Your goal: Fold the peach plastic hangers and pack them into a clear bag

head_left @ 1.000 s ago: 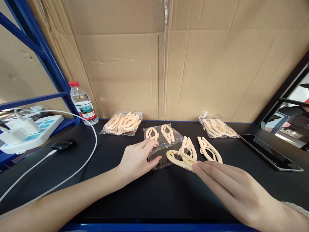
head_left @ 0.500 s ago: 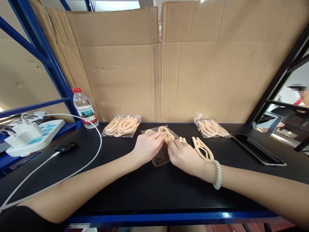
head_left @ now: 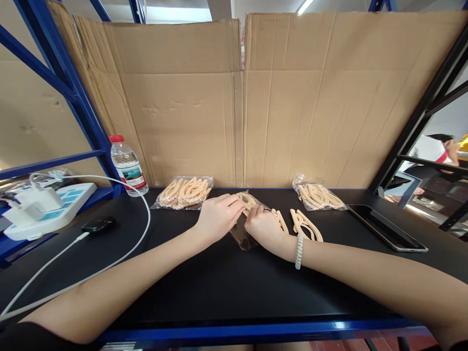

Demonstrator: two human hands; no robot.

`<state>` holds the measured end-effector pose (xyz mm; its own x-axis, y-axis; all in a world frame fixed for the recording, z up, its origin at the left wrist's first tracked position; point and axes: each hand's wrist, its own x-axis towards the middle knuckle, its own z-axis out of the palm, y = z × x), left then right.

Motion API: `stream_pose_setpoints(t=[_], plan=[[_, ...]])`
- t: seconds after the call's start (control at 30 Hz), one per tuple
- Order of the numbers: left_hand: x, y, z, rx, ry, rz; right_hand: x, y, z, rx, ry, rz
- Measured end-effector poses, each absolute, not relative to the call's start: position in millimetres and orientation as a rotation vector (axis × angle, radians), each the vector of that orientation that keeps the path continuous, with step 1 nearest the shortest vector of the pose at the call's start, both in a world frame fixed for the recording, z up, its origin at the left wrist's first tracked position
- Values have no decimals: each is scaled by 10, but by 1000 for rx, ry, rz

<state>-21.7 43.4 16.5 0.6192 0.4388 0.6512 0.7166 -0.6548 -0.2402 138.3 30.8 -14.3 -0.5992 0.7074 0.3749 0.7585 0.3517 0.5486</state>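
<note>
A clear plastic bag [head_left: 242, 235] holding cream hair clips [head_left: 245, 200] lies in the middle of the black table [head_left: 219, 282]. My left hand [head_left: 216, 215] rests on its left side, fingers pressed to the bag and the clips. My right hand [head_left: 263, 227], a bead bracelet on the wrist, is closed on the bag's right edge, its fingers meeting the left hand's at the clips. Two loose cream hair clips [head_left: 305, 224] lie just right of my right hand.
Two filled bags of clips sit by the cardboard wall, one at the left [head_left: 185, 190], one at the right [head_left: 318, 196]. A water bottle [head_left: 127, 166], power strip [head_left: 44, 207], white cable [head_left: 120, 243] and black device [head_left: 98, 224] are at the left; a tablet [head_left: 387, 226] at the right.
My right hand carried a loose clip from the near right to the bag and now works at it with the left hand. The camera has tilted up.
</note>
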Motion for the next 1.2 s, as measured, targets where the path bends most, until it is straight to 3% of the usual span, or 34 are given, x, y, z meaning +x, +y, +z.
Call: stream_pose_setpoints(t=[0.27, 0.57, 0.8, 1.07, 1.2], plan=[[-235, 235, 123, -2415, -977, -674, 1442, 142, 18, -1487, -2554, -907], [-293, -41, 76, -2627, -1642, -476, 1963, 133, 306, -1348, -2396, -631], [-467, 87, 105, -2672, -1620, -492, 2072, 365, 286, -1388, -2424, -411], [-508, 64, -16, -2676, -1551, -543, 2820, 560, 436, -1324, -2595, 292], [-493, 65, -34, -2686, -1520, -584, 2953, 624, 349, -1606, -2590, 256]])
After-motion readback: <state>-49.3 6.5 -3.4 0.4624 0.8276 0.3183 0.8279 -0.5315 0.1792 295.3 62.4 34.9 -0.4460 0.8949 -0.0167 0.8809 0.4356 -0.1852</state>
